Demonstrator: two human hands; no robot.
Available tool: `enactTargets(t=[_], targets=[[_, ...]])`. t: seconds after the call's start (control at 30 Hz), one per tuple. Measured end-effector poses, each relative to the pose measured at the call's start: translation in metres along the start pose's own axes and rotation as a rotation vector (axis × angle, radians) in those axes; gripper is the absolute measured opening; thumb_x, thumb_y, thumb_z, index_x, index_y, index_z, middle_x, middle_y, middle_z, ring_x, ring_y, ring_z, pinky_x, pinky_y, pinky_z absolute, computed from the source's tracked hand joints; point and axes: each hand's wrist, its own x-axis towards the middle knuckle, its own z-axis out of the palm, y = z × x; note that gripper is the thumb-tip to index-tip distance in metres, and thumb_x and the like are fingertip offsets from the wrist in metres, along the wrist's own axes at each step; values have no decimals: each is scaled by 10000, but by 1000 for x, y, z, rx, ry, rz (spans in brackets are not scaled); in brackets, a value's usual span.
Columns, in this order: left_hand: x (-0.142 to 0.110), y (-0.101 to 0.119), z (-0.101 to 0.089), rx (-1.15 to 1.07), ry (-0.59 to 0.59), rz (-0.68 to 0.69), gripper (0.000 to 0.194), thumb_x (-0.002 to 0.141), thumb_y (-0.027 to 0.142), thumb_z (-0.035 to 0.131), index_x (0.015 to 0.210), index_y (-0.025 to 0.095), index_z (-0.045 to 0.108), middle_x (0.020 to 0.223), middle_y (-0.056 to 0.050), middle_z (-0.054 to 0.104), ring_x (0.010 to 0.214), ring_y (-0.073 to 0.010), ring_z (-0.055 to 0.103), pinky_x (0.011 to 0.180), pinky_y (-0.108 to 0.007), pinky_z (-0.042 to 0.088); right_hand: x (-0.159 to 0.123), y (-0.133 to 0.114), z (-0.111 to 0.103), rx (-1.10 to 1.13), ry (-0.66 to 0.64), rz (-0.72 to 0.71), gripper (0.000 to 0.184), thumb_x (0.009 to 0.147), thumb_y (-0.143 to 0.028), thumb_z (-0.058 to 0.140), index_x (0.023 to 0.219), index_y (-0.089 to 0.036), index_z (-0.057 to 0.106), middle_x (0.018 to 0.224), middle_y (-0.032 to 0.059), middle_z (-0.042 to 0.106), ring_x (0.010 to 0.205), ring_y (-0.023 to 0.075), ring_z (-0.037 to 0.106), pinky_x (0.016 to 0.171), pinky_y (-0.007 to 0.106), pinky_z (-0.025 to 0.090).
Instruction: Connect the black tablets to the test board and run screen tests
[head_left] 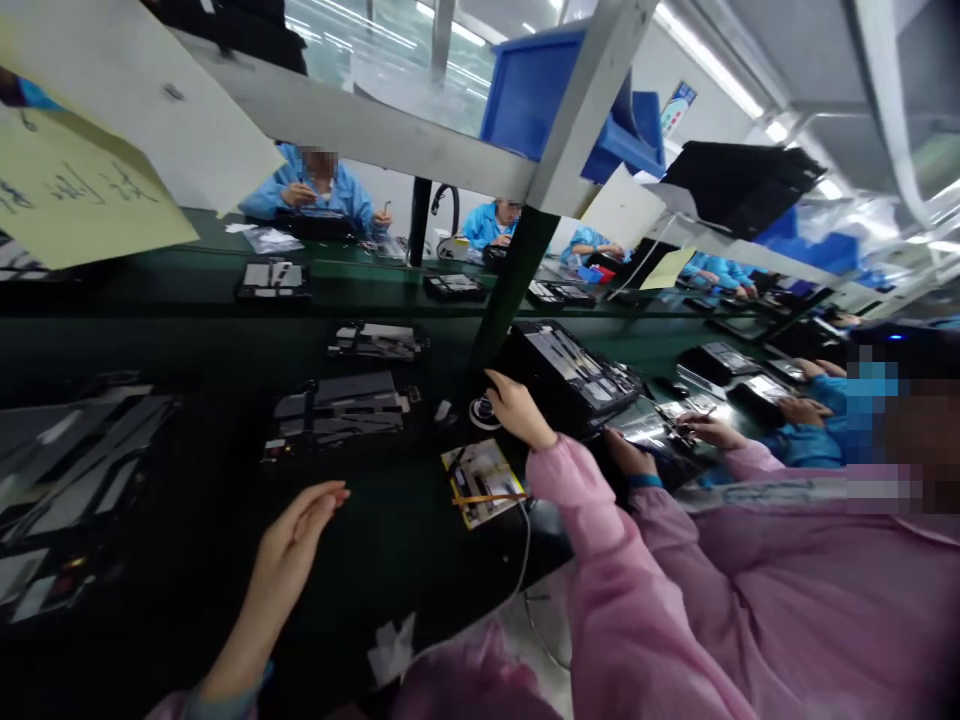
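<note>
My left hand [300, 530] is above the dark green bench [375, 570], fingers stretched out and holding nothing. My right hand [517, 405], in a pink sleeve, reaches forward with its fingers loosely extended and apart. Just beside its fingertips is a small round item with a white ring [482, 412]. A stack of black trays [574, 370] filled with flat grey and silver parts stands to the right of that hand. Below the hand lies a flat card with a yellow edge [484, 485], an orange strip across it. Another tray of flat parts [341, 410] lies ahead of my left hand.
A large tray [75, 480] of similar parts lies at the left. A slanting post [517, 285] rises behind my right hand to a shelf with blue bins [536, 90]. A co-worker in pink [810, 580] sits close at the right; others in blue [322, 190] work across the bench.
</note>
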Motion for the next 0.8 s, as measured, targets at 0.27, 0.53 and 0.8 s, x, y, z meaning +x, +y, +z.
enactTargets(t=[0.27, 0.53, 0.8], targets=[[8, -17, 4, 36, 98, 91, 420, 780, 531, 579, 963, 162, 658, 936, -103, 710, 918, -258, 681, 835, -416, 548, -53, 0, 43, -227, -13, 120, 556, 888, -188, 461, 1393, 33, 390, 1414, 278, 456, 1358, 321, 395, 1125, 475, 309], [26, -23, -3, 272, 501, 156, 562, 787, 310, 580, 1313, 162, 448, 1431, -191, 410, 1367, -310, 376, 1110, -486, 334, -41, -42, 35, -197, 81, -24, 528, 888, -238, 470, 1377, -40, 433, 1452, 251, 414, 1401, 364, 293, 1090, 538, 297], [59, 5, -19, 342, 519, 70, 454, 838, 319, 552, 1259, 152, 528, 1192, -187, 641, 1166, -344, 585, 1014, -501, 411, -24, -119, 71, -8, -148, 82, 511, 904, -324, 532, 1353, -89, 474, 1230, 192, 641, 1330, 352, 418, 1074, 512, 322]])
